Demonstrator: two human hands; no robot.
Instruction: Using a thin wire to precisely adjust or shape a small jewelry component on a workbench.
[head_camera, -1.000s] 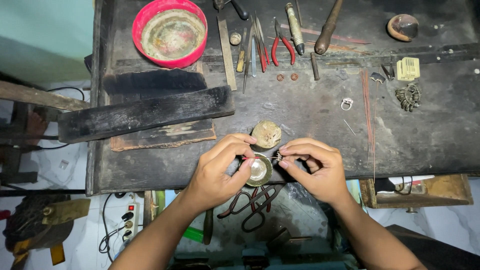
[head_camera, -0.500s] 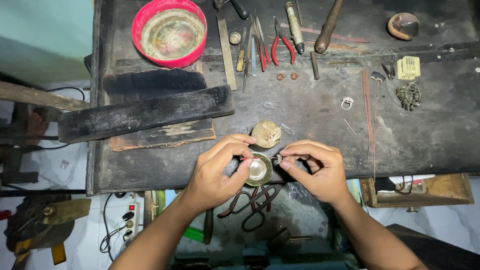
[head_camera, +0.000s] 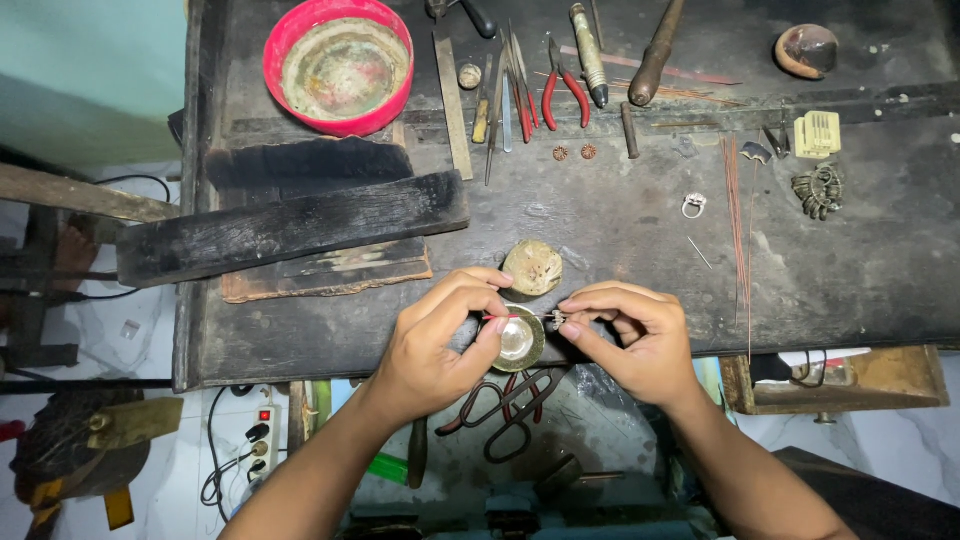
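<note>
Small shiny round metal dish (head_camera: 519, 338), between both hands.

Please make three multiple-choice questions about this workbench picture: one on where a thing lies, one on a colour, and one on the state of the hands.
1. Where is the red bowl?
A. at the far left of the workbench
B. at the near right edge
C. under the bench

2. What colour are the handles of the pliers?
A. blue
B. red
C. yellow

3. What are the two hands doing?
A. resting flat and apart
B. both lifting the long black block
C. meeting at the near edge, pinching small things over a small round dish

Answers:
1 A, the bowl stands in the far left corner.
2 B, both handles are red.
3 C, the left hand holds a thin tool and the right hand pinches a tiny metal piece above the dish.
</note>
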